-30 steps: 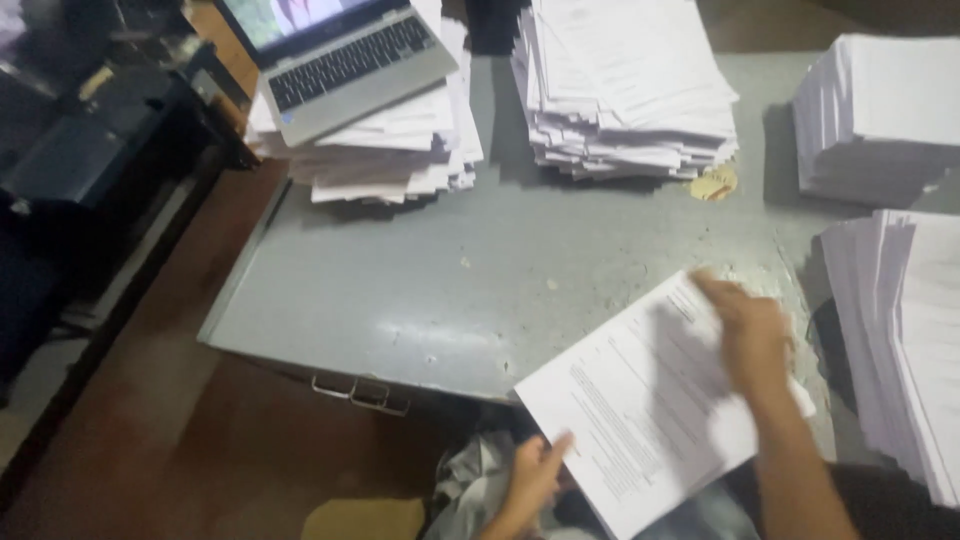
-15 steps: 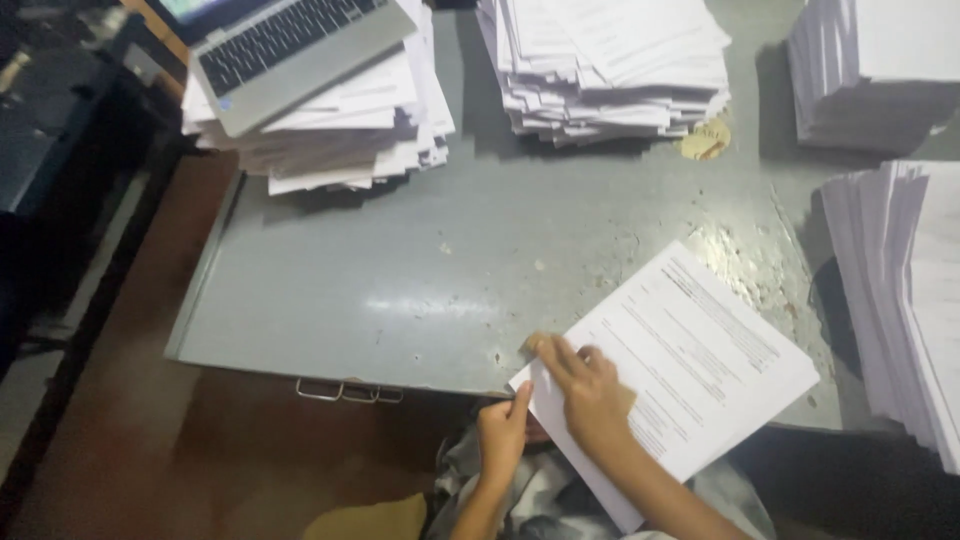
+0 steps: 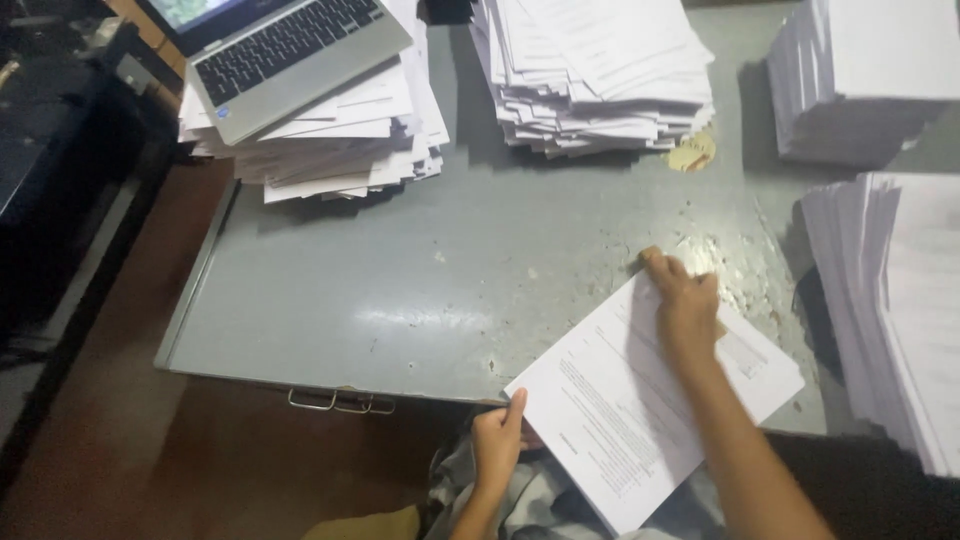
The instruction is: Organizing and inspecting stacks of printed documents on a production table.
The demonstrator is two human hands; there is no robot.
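Fingers: left hand [image 3: 497, 440] pinches the near-left corner of a white printed paper sheet [image 3: 650, 400]; right hand [image 3: 685, 300] presses flat on its far edge.
Risk: sheet overhangs the grey metal desk [image 3: 400, 290], so it may crease or slide off.

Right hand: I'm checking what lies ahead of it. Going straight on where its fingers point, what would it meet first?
Right hand points up-left: bare grey desk first, then probably the middle paper stack.

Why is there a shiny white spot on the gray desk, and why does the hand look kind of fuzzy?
In the head view, the pale patch on the gray desk is glare from a light above; the right hand on the printed sheet looks soft with slight blur; the paper stacks cast dark shadows; the floor at left is dim.
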